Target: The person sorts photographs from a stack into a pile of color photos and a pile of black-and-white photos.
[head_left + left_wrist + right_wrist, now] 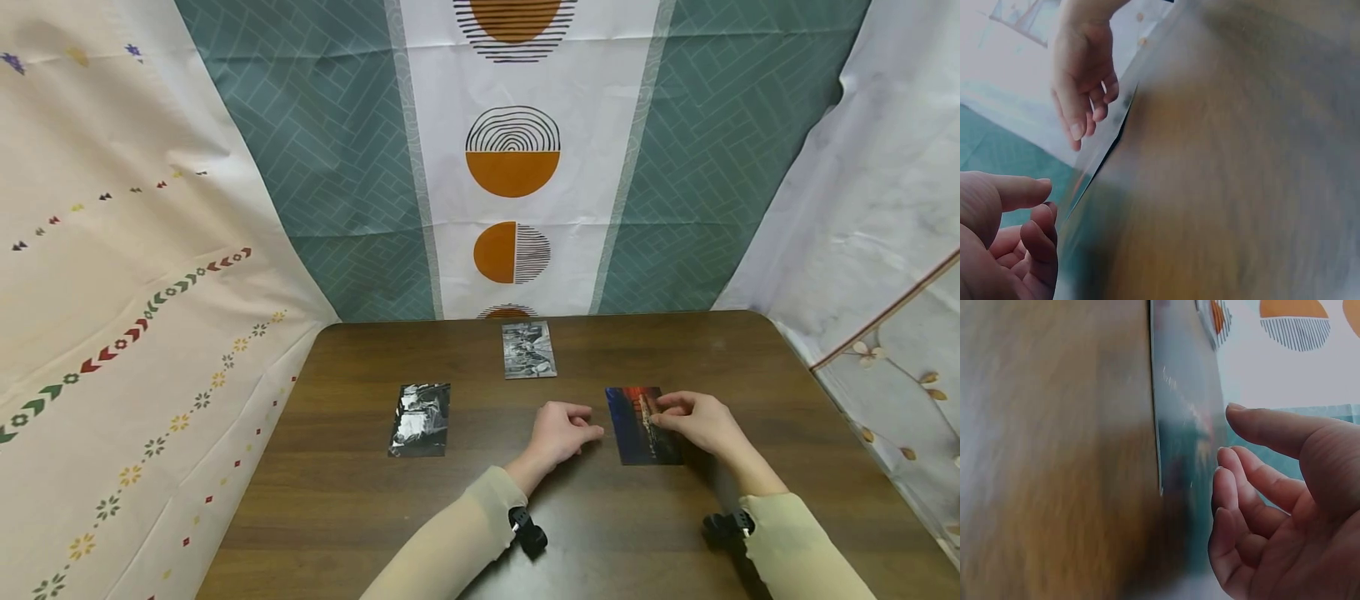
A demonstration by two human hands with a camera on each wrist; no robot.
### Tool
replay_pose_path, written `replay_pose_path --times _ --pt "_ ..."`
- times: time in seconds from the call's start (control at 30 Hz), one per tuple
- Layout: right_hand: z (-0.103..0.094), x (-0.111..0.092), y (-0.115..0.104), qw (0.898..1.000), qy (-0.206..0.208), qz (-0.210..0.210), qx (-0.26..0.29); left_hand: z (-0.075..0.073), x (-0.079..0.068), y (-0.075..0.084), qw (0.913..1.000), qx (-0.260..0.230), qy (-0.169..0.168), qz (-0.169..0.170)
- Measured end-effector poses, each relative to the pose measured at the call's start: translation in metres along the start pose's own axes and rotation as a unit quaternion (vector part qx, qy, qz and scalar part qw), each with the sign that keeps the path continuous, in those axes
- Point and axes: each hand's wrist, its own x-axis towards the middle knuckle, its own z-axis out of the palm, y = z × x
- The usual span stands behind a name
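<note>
A glossy colour photo, dark blue with red at its top, lies on the brown wooden table. My right hand hovers at its right edge, fingertips overlapping the picture in the head view. In the right wrist view the thumb and fingers are loosely bent with a gap between them, over the photo's shiny surface. To the photo's left is my left hand, a short way from its edge. Its thumb and forefinger come close together in the left wrist view, with nothing seen between them.
Two black-and-white photos lie on the table: one at the left, another near the back edge. Patterned cloth hangs behind the table, with a cream cloth on the left and a white one on the right.
</note>
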Motion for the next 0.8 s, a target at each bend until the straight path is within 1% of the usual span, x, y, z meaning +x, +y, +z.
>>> replay_pose_path --times 0.2,0.3,0.43,0.57,0.8 --pt "0.008 0.010 -0.014 0.999 0.001 -0.015 0.035 -0.026 0.004 -0.003 1.0000 -0.002 0.008 0.005" --pt "0.014 0.015 -0.022 0.998 -0.002 -0.025 0.061 -0.038 0.007 -0.007 0.9998 -0.006 0.019 0.004" --pt "0.026 0.024 -0.034 0.996 -0.009 -0.030 0.085 -0.055 0.009 -0.011 0.9990 -0.024 0.038 -0.003" --pt "0.040 0.034 -0.045 0.995 -0.013 -0.036 0.093 -0.072 0.009 -0.015 0.9977 -0.039 0.054 -0.008" --pt "0.058 0.049 -0.064 0.992 -0.022 -0.050 0.110 -0.101 0.009 -0.026 0.9962 -0.043 0.076 -0.002"
